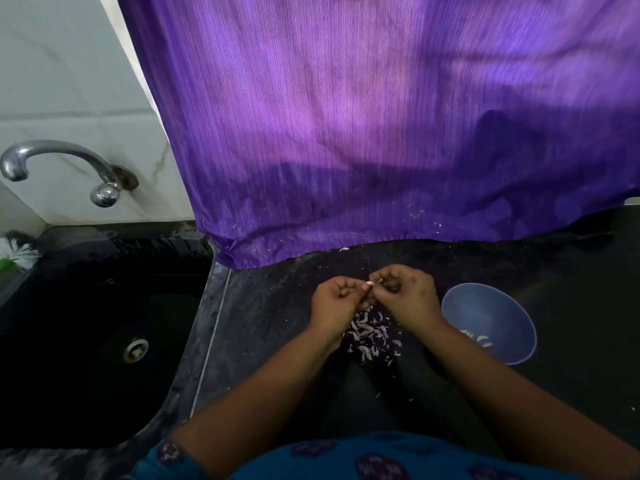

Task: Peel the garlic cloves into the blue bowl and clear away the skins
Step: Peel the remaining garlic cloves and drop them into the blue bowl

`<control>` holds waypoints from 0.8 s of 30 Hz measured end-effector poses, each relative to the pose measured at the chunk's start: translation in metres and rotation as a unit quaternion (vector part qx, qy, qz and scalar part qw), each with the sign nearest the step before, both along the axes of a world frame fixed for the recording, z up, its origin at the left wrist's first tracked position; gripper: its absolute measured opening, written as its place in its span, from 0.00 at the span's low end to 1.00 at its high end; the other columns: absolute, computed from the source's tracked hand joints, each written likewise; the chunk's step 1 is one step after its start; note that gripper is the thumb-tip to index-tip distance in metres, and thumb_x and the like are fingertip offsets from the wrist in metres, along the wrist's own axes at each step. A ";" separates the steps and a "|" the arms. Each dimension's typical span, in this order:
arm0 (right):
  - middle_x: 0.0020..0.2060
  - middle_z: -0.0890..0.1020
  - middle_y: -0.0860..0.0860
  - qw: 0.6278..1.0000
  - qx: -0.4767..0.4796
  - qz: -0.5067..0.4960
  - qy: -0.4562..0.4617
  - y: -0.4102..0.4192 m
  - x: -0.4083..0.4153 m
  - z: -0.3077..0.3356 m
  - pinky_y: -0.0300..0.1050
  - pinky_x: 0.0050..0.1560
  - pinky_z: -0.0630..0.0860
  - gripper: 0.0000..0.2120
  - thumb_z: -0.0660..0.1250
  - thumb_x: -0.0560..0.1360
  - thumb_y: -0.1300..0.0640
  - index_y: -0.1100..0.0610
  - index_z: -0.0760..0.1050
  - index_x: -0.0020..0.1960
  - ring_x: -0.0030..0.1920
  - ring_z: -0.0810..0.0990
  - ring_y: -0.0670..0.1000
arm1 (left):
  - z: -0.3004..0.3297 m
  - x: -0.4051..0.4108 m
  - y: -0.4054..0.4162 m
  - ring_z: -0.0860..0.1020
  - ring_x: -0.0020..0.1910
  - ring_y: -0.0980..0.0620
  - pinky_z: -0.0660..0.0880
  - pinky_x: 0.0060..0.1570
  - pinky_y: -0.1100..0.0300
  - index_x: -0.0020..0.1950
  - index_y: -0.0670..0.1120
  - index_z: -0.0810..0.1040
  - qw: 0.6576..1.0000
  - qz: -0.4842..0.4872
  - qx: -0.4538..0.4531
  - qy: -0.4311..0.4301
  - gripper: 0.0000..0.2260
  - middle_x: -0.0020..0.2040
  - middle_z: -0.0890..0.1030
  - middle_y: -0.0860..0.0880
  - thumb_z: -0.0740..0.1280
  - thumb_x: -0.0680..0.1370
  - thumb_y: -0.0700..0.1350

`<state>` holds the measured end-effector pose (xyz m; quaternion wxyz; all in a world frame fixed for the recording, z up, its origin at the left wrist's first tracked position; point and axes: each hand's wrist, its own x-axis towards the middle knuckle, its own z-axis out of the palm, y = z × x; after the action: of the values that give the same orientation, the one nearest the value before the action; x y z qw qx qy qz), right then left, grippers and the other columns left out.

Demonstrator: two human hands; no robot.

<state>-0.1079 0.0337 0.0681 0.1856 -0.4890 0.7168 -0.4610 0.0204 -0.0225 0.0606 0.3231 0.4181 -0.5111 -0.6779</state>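
Both my hands meet over the dark countertop (277,323). My left hand (334,304) and my right hand (405,297) pinch a small pale garlic clove (371,283) between their fingertips. Below the hands lies a heap of white garlic skins (372,336) on the counter. The blue bowl (491,317) stands just right of my right wrist, with a few peeled cloves (479,339) at its near side.
A black sink (86,341) with a drain fills the left side, a metal tap (65,168) on the wall above it. A purple curtain (381,133) hangs behind the counter, its hem touching the surface. A brush (17,252) lies at the sink's far left corner.
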 end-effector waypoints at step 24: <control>0.35 0.84 0.44 0.999 0.034 0.031 0.016 -0.002 -0.002 -0.004 0.31 0.40 0.78 0.02 0.71 0.74 0.58 0.53 0.83 0.45 0.36 0.82 0.39 | 0.005 0.003 -0.002 0.83 0.36 0.53 0.79 0.39 0.64 0.43 0.36 0.81 0.991 0.022 0.115 0.059 0.03 0.37 0.84 0.44 0.69 0.76 0.35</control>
<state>-0.1097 0.0315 0.0641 0.2049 -0.5122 0.7195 -0.4219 0.0234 -0.0243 0.0659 0.3166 0.4231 -0.4006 -0.7485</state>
